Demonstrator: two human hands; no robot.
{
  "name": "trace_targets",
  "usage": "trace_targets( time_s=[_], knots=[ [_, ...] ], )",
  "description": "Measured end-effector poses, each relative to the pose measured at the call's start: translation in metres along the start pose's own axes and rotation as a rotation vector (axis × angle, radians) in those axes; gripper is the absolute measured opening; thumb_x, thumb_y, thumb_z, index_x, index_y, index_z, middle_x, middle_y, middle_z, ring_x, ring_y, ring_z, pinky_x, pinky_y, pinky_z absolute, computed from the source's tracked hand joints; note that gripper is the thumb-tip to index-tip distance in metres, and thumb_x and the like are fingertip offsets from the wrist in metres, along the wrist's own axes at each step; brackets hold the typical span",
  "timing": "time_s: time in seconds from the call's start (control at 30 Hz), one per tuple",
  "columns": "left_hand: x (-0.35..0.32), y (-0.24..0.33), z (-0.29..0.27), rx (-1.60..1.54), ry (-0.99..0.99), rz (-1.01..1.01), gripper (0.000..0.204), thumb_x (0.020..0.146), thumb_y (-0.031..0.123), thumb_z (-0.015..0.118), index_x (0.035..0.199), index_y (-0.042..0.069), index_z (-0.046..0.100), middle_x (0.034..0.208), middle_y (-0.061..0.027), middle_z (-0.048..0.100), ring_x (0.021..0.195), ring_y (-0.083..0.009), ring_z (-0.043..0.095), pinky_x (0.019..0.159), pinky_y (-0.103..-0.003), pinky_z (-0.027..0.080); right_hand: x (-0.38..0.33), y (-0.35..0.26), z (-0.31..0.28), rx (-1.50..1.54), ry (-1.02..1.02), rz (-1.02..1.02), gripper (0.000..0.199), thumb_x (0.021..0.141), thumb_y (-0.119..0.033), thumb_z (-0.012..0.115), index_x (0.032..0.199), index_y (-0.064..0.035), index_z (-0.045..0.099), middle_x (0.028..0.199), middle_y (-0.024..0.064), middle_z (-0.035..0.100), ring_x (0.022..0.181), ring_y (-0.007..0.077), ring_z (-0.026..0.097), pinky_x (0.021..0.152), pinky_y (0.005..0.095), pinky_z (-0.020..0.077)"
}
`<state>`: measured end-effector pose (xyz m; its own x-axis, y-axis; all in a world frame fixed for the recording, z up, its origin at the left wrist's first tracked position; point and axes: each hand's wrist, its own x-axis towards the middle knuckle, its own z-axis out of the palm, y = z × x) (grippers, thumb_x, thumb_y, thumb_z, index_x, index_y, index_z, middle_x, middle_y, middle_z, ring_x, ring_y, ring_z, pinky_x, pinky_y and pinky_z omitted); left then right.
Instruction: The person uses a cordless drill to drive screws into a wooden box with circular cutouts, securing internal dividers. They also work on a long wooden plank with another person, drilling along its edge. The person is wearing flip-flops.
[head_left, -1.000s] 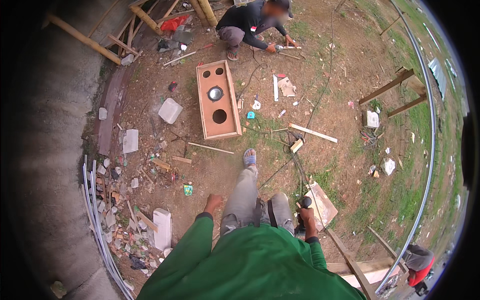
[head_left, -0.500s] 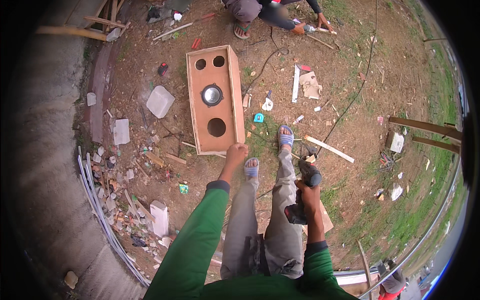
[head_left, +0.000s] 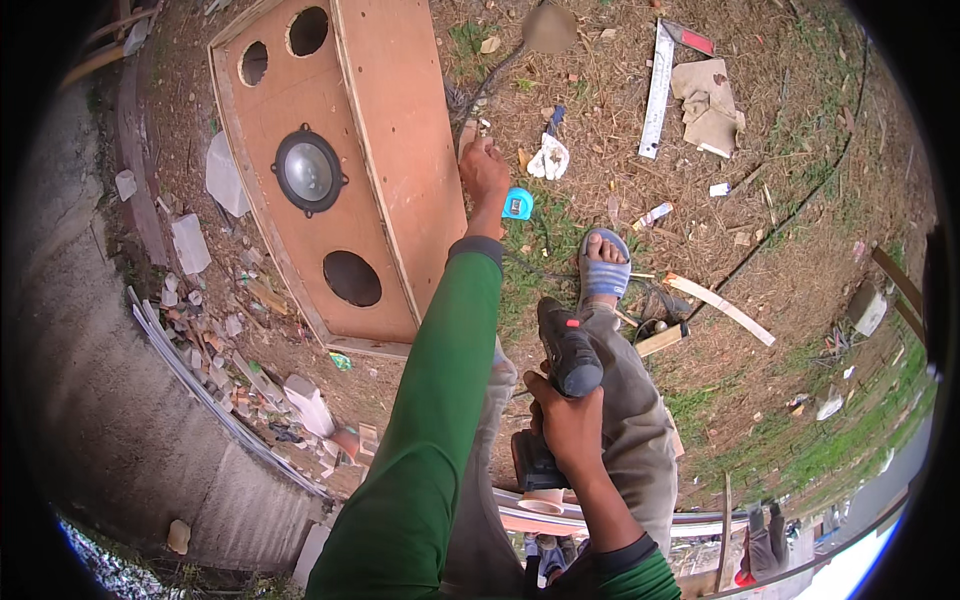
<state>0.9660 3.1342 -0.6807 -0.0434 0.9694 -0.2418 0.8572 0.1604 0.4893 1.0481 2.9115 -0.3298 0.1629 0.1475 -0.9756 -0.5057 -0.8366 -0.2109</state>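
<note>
A long plywood speaker box [head_left: 405,130] lies on the ground at the left, its front panel cut with round holes. One round speaker driver [head_left: 308,172] with a black frame sits in the middle of that panel. My left hand [head_left: 484,172] reaches down beside the box's right side, fingers closed by a small wood offcut [head_left: 468,138]; what they hold is partly hidden. Just right of that wrist lies a blue tape measure [head_left: 517,204]. My right hand [head_left: 568,420] grips a black cordless drill [head_left: 568,355] over my right leg.
A try square [head_left: 657,90] and a torn cardboard piece [head_left: 704,105] lie at the upper right. A dark cable [head_left: 800,228] crosses the ground there. Pale wood strip [head_left: 722,308] lies beyond my right foot. Broken rubble [head_left: 215,365] and metal pipes [head_left: 215,405] line the wall at left.
My left hand has left the box's near right corner and moved forward along its side to the ground. The view has come lower and closer. The drill stays in my right hand.
</note>
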Motion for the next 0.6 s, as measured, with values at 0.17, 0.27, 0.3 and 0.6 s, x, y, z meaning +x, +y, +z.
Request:
trace_targets(
  time_s=[0.17, 0.27, 0.3, 0.6],
  knots=[
    [0.006, -0.01, 0.012, -0.076, -0.043, -0.115, 0.032, 0.096, 0.007, 0.073, 0.125, -0.004, 0.067, 0.131, -0.0223, 0.06, 0.124, -0.0428, 0.062, 0.101, -0.052, 0.053, -0.001, -0.03, 0.002, -0.069, -0.013, 0.014, 0.026, 0.093, -0.019, 0.077, 0.091, 0.0054, 0.07, 0.071, 0.0079, 0.069, 0.064, 0.0187, 0.069, 0.061, 0.0395, 0.0514],
    [0.007, -0.012, 0.008, 0.019, -0.066, -0.026, 0.03, 0.096, 0.007, 0.073, 0.122, -0.005, 0.066, 0.122, -0.0212, 0.059, 0.117, -0.0435, 0.062, 0.1, -0.053, 0.053, 0.0, -0.035, 0.002, -0.07, -0.003, 0.027, 0.023, 0.093, -0.018, 0.077, 0.09, 0.0046, 0.07, 0.069, 0.0068, 0.068, 0.06, 0.0175, 0.068, 0.058, 0.039, 0.0502],
    [0.007, -0.012, 0.007, 0.033, -0.027, 0.031, 0.029, 0.096, 0.008, 0.074, 0.121, -0.005, 0.066, 0.123, -0.0213, 0.059, 0.117, -0.0436, 0.062, 0.1, -0.052, 0.053, 0.001, -0.036, 0.001, -0.046, 0.004, 0.08, 0.023, 0.093, -0.017, 0.077, 0.09, 0.0042, 0.069, 0.069, 0.0064, 0.068, 0.059, 0.0167, 0.067, 0.057, 0.0389, 0.0497],
    [0.011, -0.034, 0.008, 0.368, -0.085, 0.108, 0.027, 0.102, 0.018, 0.069, 0.116, -0.005, 0.066, 0.123, -0.0222, 0.062, 0.113, -0.0401, 0.065, 0.095, -0.05, 0.057, 0.007, -0.021, 0.004, -0.047, 0.024, -0.027, 0.024, 0.093, -0.019, 0.077, 0.09, 0.0033, 0.071, 0.068, 0.0064, 0.068, 0.057, 0.0155, 0.065, 0.056, 0.0377, 0.0487]
  ],
)
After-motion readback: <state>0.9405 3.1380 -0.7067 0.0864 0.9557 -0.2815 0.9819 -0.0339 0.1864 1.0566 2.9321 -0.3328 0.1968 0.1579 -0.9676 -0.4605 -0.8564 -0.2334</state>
